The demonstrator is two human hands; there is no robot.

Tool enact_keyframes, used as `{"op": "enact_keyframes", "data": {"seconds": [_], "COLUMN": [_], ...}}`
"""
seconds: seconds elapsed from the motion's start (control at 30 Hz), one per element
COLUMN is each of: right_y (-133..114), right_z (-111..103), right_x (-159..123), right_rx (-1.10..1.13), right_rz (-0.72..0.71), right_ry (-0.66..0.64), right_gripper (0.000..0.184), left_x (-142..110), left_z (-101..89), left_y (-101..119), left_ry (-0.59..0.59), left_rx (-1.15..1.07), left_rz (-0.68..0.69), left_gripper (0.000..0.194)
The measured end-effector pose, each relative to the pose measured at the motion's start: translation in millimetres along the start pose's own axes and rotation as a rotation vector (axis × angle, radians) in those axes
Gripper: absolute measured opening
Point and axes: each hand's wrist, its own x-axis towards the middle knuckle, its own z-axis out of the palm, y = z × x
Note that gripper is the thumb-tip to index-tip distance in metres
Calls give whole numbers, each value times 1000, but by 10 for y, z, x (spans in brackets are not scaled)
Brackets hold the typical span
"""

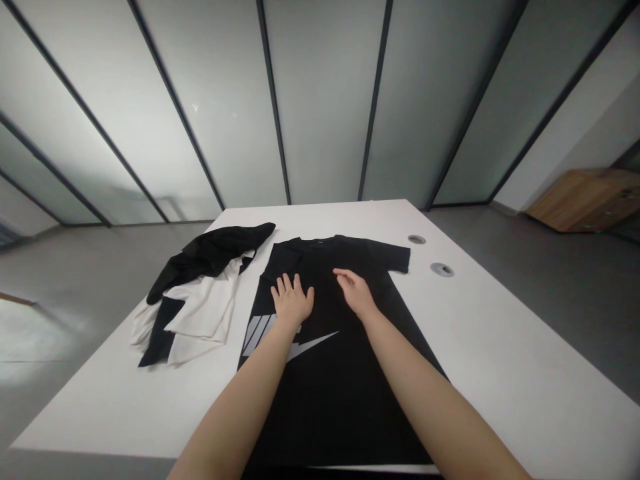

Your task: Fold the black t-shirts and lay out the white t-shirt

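A black T-shirt [345, 400] with a large white print lies spread out in front of me, its collar at the far end. Its right sleeve [395, 257] sticks out flat, while the left sleeve [283, 261] appears folded inward over the body. My left hand [293, 301] is open, palm down with fingers spread, on the left side of the chest above the print, part of which my forearm hides. On the right side of the chest, my right hand [355, 291] has its fingers stretched out and holds nothing. Whether its fingertips touch the cloth, I cannot tell.
To the left, a loose heap of black clothes [210, 253] and white clothes [207, 310] lies on the white table [500, 347]. Two round cable holes [442, 269] are set in the tabletop at right. Behind stands a frosted glass partition [325, 100], with a wooden cabinet [585, 197] at far right.
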Motion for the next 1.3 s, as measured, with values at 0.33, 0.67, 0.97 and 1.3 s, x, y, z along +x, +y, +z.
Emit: {"op": "enact_keyframes", "data": {"seconds": [0.33, 0.67, 0.97, 1.3], "right_y": [432, 39, -200, -183], "right_z": [-824, -564, -130, -112], "right_x": [-45, -420, -328, 283], "right_rx": [638, -426, -1012, -987], "right_rz": [339, -45, 188, 171], "right_ry": [128, -44, -268, -271], "right_gripper": [40, 47, 87, 78], "left_x": [-161, -168, 114, 744], "left_z": [-51, -44, 57, 84], "left_y": [-88, -45, 17, -85], "left_ry": [-24, -24, -48, 106], "left_rx": [-34, 54, 33, -187], "left_rz": [35, 46, 12, 6], "left_gripper": [70, 73, 80, 57]}}
